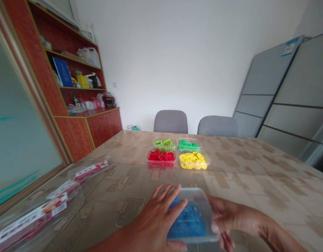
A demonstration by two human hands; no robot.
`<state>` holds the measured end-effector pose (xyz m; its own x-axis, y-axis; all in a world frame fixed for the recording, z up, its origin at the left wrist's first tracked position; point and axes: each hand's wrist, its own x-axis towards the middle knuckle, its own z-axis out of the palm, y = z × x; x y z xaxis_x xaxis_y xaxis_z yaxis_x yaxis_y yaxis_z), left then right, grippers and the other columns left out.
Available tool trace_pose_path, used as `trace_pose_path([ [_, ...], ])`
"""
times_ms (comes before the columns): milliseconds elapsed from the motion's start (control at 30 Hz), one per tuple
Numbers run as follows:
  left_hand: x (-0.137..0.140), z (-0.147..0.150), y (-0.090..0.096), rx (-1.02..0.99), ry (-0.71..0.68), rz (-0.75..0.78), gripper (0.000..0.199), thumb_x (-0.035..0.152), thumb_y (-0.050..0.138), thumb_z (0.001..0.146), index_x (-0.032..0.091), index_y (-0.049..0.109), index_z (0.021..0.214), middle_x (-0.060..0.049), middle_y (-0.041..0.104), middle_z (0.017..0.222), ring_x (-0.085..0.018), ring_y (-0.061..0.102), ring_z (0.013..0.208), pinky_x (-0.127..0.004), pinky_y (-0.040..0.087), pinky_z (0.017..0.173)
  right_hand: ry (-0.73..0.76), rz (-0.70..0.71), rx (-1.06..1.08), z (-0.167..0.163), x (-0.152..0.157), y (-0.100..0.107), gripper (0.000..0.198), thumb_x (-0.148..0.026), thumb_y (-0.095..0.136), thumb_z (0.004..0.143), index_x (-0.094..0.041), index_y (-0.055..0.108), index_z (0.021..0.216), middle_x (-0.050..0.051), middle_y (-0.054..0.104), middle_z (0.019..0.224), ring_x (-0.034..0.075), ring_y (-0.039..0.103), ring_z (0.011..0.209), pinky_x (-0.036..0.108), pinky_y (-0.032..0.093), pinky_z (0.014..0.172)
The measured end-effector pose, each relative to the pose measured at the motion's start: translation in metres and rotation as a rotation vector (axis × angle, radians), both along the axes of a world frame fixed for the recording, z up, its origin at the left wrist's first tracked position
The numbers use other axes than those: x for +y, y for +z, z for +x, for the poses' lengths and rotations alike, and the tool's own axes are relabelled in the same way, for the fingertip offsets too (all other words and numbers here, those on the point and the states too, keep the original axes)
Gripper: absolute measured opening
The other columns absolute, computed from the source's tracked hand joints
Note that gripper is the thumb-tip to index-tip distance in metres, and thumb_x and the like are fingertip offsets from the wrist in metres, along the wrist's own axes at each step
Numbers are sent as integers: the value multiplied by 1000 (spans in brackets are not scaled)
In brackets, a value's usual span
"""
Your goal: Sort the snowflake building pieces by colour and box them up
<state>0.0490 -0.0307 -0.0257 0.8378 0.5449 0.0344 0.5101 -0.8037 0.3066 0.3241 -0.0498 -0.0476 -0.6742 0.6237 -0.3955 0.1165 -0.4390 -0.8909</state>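
- In the head view, the plastic box (207, 211) sits low in front of the person, over the near part of the table (245, 182). It is rectangular with rounded corners, and its cloudy, see-through top softens whatever is inside.
- Through that top I see a mass of blue pieces (191, 218); their single shapes are too blurred to make out.
- The left hand (162, 217) lies across the left side of the box, fingers spread and loose rather than curled around anything, touching it.
- The right hand (223, 215) grasps the box at its right edge, thumb against the near corner, the other fingers partly hidden.
- Beyond, four clear boxes stand close together in two rows on the table.
- Nearer to me, the red-filled box (161, 166) holds a heap of red pieces, and the yellow-filled box (208, 159) beside it holds yellow ones.
- Behind those, the lime-filled box (163, 138) carries light green pieces, and the green-filled box (190, 138) a deeper green lot.
- Along the table's left side lies clear packaging (90, 169) with red and white labels.
- Two grey chairs (170, 121) stand at the far edge.
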Motion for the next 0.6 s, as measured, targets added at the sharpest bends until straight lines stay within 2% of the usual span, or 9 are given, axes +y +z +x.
trace_pose_path([
  [167,0,-2,-9,-107,-1,19,84,44,74,71,26,34,143,-12,16,155,-41,17,138,-61,16,110,-57,47,-16,0,-5,4,86,-43,74,72,-13,28,139,4,72,73,11,67,52,14,47,46],
  [267,1,-3,-14,-123,0,12,84,44,73,71,29,32,143,-11,16,155,-40,17,139,-63,16,110,-33,81,-39,3,-6,7,85,-43,73,73,-14,29,140,4,72,74,11,66,52,16,48,49],
  [333,2,-3,-16,-109,10,20,85,46,74,71,30,32,143,-10,16,155,-39,17,139,-62,17,110,-16,156,-107,5,-5,11,85,-44,72,74,-16,30,141,5,73,80,11,66,55,17,48,50],
  [433,5,-2,-18,-104,15,41,89,48,74,71,29,28,144,-12,16,155,-38,17,139,-61,17,111,-69,421,-365,5,-4,21,87,-51,66,76,-16,27,145,9,72,89,18,69,69,25,52,60],
  [500,7,-1,-21,-114,9,43,98,48,74,71,28,17,148,-13,13,155,-37,16,140,-60,16,111,-182,672,-608,0,-5,29,89,-55,60,79,-12,24,147,16,69,102,27,67,89,38,53,76],
  [600,9,-1,-29,-133,34,44,116,48,75,68,27,-5,149,-15,3,156,-38,13,140,-62,15,111,-263,980,-850,-14,-11,34,86,-56,56,81,-10,26,147,24,47,137,36,45,125,53,35,102],
])
